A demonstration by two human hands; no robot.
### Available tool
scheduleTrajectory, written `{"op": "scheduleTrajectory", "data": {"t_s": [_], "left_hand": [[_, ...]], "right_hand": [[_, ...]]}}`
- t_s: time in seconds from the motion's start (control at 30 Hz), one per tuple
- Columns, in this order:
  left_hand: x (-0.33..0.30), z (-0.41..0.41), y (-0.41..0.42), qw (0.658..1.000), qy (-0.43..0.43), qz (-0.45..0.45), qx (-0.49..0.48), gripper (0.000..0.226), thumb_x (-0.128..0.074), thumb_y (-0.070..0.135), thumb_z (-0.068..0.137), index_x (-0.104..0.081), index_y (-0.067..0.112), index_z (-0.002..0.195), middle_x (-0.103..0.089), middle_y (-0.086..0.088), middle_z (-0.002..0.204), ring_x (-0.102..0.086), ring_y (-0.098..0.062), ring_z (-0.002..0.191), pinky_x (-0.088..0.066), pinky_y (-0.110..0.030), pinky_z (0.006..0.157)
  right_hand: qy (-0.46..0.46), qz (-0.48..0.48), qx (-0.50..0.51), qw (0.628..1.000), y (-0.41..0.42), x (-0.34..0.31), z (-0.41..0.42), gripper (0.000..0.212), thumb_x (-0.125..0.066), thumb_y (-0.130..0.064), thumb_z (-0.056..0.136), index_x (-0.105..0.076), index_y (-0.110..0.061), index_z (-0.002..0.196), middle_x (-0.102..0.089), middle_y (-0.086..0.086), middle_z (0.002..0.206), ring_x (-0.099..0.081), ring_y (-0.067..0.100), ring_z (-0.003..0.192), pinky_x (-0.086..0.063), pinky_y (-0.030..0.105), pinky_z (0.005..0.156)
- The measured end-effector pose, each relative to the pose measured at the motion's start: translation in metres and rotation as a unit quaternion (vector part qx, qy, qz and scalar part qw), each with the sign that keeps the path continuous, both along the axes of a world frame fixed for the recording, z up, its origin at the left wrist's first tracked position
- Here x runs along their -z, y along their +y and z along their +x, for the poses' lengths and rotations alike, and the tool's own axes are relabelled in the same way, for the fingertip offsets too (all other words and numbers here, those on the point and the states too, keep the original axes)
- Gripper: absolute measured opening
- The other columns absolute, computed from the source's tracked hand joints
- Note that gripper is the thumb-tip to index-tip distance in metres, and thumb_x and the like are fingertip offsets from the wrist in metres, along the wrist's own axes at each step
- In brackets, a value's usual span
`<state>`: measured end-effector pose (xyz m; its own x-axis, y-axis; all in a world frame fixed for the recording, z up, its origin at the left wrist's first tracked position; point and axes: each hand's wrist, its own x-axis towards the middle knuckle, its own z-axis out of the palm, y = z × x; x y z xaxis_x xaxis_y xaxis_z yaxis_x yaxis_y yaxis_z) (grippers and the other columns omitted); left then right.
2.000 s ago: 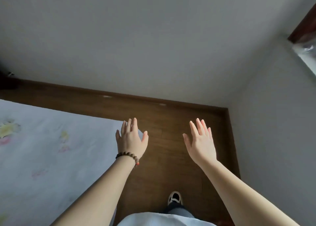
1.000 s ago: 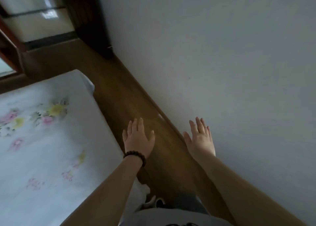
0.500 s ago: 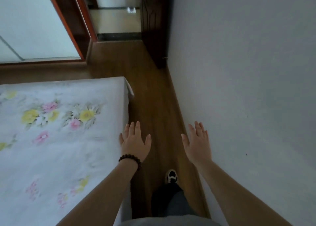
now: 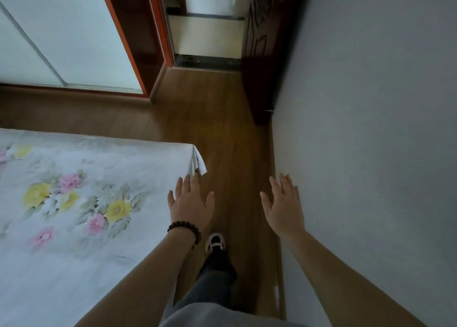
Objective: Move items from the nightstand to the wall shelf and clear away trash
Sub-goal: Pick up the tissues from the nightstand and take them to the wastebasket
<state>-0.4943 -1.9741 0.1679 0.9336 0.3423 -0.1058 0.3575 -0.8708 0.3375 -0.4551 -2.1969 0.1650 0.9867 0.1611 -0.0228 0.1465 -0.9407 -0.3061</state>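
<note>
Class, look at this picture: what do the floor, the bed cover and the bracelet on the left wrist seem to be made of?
Floor: apparently wood or laminate planks, brown, faint sheen. Bed cover: thin printed fabric, matt, flower pattern, folded corner. Bracelet: dark round beads, possibly wood; too small to tell.

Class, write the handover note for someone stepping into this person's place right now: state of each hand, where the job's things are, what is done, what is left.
Left hand, beaded bracelet on its wrist: open, fingers straight, holding nothing, above the bed corner.
Right hand: open, empty, held out near the wall.
Nightstand, wall shelf and trash: none in view.
You stand in the wooden-floor strip between bed and wall, facing an open doorway.
Done: nothing the picture can confirm.
Left: find the nightstand, move its items to the shelf, clear the trash.
</note>
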Motion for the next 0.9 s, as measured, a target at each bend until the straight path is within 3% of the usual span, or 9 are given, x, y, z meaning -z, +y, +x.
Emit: {"op": "scheduleTrajectory", "data": {"t_s": [0.23, 0.5, 0.9], "left_hand": [[0.022, 0.161, 0.055, 1.000, -0.007, -0.007, -0.027, 0.066, -0.031, 0.051, 0.094, -0.015, 0.018, 0.149, -0.019, -0.004, 0.156, -0.009, -0.022, 0.144, -0.012, -0.048, 0.115], [0.005, 0.346, 0.162, 0.995, -0.007, -0.020, -0.092, 0.068, -0.031, 0.054, 0.093, -0.012, 0.020, 0.149, -0.016, -0.002, 0.157, -0.006, -0.021, 0.145, -0.006, -0.047, 0.115], [0.010, 0.522, 0.294, 0.959, 0.003, -0.026, -0.284, 0.070, -0.036, 0.056, 0.092, -0.011, 0.023, 0.149, -0.014, 0.000, 0.157, -0.005, -0.019, 0.145, -0.005, -0.047, 0.116]], "right_hand": [[-0.005, -0.010, -0.030, 0.999, 0.059, 0.023, 0.177, 0.059, -0.024, -0.051, 0.097, -0.027, -0.019, 0.146, -0.017, 0.007, 0.157, -0.006, 0.023, 0.145, -0.006, 0.039, 0.116], [0.003, -0.025, -0.098, 0.995, 0.181, -0.003, 0.383, 0.057, -0.026, -0.049, 0.097, -0.028, -0.019, 0.146, -0.018, 0.007, 0.157, -0.004, 0.021, 0.146, -0.007, 0.040, 0.117], [-0.004, -0.021, -0.243, 0.970, 0.350, -0.007, 0.631, 0.058, -0.024, -0.051, 0.096, -0.027, -0.020, 0.146, -0.015, 0.006, 0.158, -0.004, 0.021, 0.146, -0.010, 0.042, 0.118]]}}
